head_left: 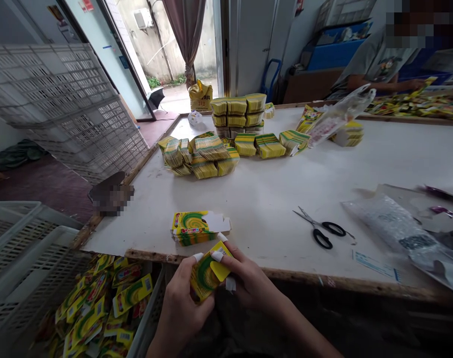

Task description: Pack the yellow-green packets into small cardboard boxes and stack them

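Note:
Both my hands hold one small yellow-and-green carton (pixel 207 271) just below the near edge of the white table (pixel 271 199). My left hand (pixel 180 303) grips its lower left side, fingers curled round it. My right hand (pixel 245 278) pinches its upper right flap, fingertips wrapped in white tape. A short stack of flat cartons (pixel 194 227) lies on the table right above my hands.
Bundles of flat cartons (pixel 230 136) are piled at the table's far middle. Black scissors (pixel 321 231) and plastic bags (pixel 401 228) lie to the right. A white crate with folded cartons (pixel 100 308) stands lower left. Another person (pixel 379 64) works at the far right.

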A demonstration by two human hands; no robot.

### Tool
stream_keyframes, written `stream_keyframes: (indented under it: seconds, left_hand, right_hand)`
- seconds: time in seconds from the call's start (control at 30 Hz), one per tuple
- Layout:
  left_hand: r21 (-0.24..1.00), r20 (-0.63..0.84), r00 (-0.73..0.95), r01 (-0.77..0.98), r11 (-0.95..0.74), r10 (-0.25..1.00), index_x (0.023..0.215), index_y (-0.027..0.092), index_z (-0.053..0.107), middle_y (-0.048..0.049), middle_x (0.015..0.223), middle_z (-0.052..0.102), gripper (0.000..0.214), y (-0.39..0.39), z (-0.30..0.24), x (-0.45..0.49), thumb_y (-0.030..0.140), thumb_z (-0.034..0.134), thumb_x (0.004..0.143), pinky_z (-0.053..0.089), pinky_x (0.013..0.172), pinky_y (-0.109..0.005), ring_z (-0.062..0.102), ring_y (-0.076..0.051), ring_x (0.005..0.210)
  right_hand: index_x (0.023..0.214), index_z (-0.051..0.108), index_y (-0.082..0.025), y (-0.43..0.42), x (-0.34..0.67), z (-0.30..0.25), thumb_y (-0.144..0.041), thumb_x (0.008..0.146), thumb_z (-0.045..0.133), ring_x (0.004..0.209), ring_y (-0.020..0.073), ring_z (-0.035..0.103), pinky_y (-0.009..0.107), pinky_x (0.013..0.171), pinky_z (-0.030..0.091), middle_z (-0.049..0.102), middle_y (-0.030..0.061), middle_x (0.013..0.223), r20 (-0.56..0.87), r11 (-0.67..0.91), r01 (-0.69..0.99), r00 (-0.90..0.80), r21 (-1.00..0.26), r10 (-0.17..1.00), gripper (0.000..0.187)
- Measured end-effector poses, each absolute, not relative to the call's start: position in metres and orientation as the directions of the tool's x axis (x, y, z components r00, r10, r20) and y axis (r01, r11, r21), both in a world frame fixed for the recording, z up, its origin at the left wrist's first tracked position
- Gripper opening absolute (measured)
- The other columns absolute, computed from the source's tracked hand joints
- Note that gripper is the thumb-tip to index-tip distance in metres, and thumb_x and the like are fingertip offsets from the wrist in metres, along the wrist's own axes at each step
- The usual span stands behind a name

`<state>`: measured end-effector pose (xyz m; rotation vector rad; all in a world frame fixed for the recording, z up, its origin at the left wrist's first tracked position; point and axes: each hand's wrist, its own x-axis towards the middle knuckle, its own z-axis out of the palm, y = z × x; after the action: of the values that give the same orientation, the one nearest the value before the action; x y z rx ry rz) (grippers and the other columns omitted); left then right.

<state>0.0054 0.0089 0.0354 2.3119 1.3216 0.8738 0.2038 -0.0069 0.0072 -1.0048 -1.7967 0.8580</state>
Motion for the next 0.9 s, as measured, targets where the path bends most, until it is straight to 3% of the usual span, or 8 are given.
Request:
stream_keyframes:
  seconds: [0.3, 0.47, 0.67, 0.9]
  left_hand:
    - [0.693, 0.211, 0.379, 0.592, -0.412, 0.901, 0.118, 0.02, 0.049, -0.008, 0.106, 0.069, 0.049, 0.012, 0.036, 0.003, 0.027, 0.068, 0.074, 0.059, 0.075, -0.031, 0.07, -0.023, 0.092]
    - [0.795, 0.076, 0.392, 0.531, -0.293, 0.917, 0.12, 0.018, 0.048, -0.0091, 0.112, 0.067, 0.052, 0.017, 0.033, -0.002, 0.027, 0.069, 0.074, 0.058, 0.083, -0.033, 0.068, -0.023, 0.099]
    - [0.772, 0.083, 0.398, 0.554, -0.312, 0.914, 0.12, 0.02, 0.048, -0.0076, 0.114, 0.066, 0.053, 0.019, 0.031, -0.008, 0.021, 0.068, 0.071, 0.057, 0.086, -0.033, 0.066, -0.023, 0.102]
    - [0.727, 0.151, 0.366, 0.588, -0.354, 0.918, 0.118, 0.019, 0.049, -0.0064, 0.106, 0.07, 0.049, 0.015, 0.033, 0.004, 0.024, 0.067, 0.072, 0.059, 0.078, -0.03, 0.069, -0.021, 0.092]
  right_hand:
    - [0.116, 0.064, -0.023, -0.001, 0.209, 0.003, -0.019, 0.089, 0.058, 0.114, 0.0242, 0.062, 0.032, 0.089, 0.051, 0.043, 0.0174, 0.148, 0.34, 0.416, 0.26, -0.294, -0.871, 0.894, 0.028]
    - [0.11, 0.068, -0.021, 0.003, 0.216, 0.011, -0.016, 0.09, 0.055, 0.116, 0.023, 0.061, 0.031, 0.092, 0.049, 0.044, 0.0177, 0.147, 0.341, 0.443, 0.254, -0.362, -0.86, 0.868, 0.025]
    - [0.124, 0.063, -0.02, 0.001, 0.215, 0.008, -0.016, 0.088, 0.057, 0.133, 0.0266, 0.048, 0.036, 0.101, 0.044, 0.039, 0.0188, 0.15, 0.317, 0.423, 0.197, -0.41, -0.884, 0.855, 0.037]
    - [0.119, 0.064, -0.02, 0.0, 0.205, -0.005, -0.007, 0.085, 0.05, 0.127, 0.0256, 0.054, 0.034, 0.097, 0.047, 0.034, 0.0177, 0.154, 0.364, 0.413, 0.131, -0.287, -0.901, 0.886, 0.039]
